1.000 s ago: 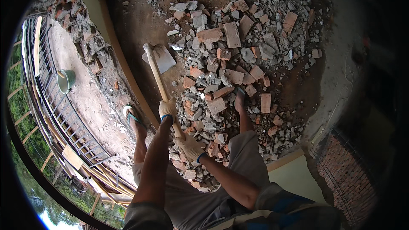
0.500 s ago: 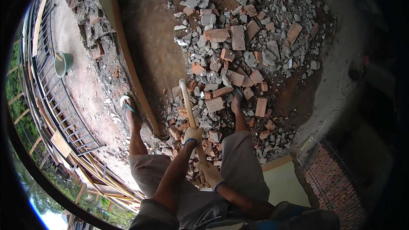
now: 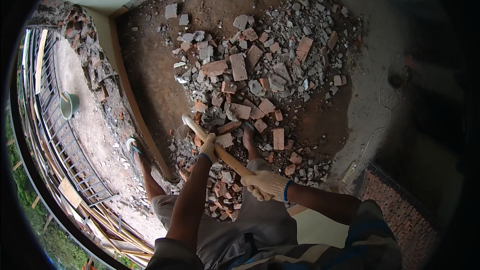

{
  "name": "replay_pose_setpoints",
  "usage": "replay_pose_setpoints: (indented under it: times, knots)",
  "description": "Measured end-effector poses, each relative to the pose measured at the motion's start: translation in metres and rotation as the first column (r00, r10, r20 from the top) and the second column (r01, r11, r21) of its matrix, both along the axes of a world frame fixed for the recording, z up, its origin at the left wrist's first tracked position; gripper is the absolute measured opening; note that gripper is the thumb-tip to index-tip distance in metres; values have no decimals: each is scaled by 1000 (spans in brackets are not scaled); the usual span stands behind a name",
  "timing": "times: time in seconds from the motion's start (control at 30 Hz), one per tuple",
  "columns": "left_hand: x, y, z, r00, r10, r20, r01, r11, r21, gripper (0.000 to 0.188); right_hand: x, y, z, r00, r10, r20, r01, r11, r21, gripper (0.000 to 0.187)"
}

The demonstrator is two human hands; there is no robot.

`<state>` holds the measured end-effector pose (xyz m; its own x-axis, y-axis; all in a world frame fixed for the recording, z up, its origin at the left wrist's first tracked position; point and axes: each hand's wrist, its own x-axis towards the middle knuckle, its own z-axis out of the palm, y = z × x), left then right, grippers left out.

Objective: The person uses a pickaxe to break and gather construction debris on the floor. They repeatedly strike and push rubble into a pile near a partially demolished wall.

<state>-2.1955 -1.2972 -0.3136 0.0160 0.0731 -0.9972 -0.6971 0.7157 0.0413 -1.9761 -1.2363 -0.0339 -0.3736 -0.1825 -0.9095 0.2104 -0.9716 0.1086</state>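
Note:
A long wooden handle [image 3: 231, 161] slants from the upper left down toward my body, with a pale, rounded far end above the rubble. My left hand [image 3: 208, 149], in a cream knit glove, is wrapped around its middle. Lower and to the right, my right hand [image 3: 266, 185] wears a matching glove with a blue cuff and is closed around the near part. No tool head can be made out, and whatever lies past the right hand is hidden. Broken bricks [image 3: 238, 67] and grey mortar chunks lie under and beyond the handle.
My sandalled feet straddle a broken wall edge [image 3: 107, 90] and the rubble pile. At left stand a green bucket [image 3: 69, 106] and a metal railing [image 3: 70, 145], with bamboo poles beside it. A thin cable [image 3: 387, 107] lies at right, near a brick surface [image 3: 395, 210].
The handle has swung from steep to a stronger slant, its far end lower and left. My right hand has moved right and upward, farther from the left. The view has shifted too.

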Motion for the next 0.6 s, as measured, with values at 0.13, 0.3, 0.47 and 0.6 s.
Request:
replay_pose_setpoints:
  times: [0.13, 0.3, 0.47, 0.6]
  knots:
    - [53, 60, -8, 972, 184, 150, -211, 957, 198, 44, 136, 28, 61, 990, 79, -115, -69, 994, 88, 31]
    - [196, 120, 26, 893, 241, 381, -304, 946, 115, 27, 285, 32, 125, 576, 622, 530, -808, 534, 251, 46]
    - [260, 120, 84, 766, 407, 498, -514, 853, 94, 19, 335, 20, 124, 142, 600, 787, -988, 131, 79, 45]
    - [174, 111, 60, 844, 305, 441, -437, 867, 237, 21, 275, 5, 75, 377, 637, 672, -926, 271, 262, 44]
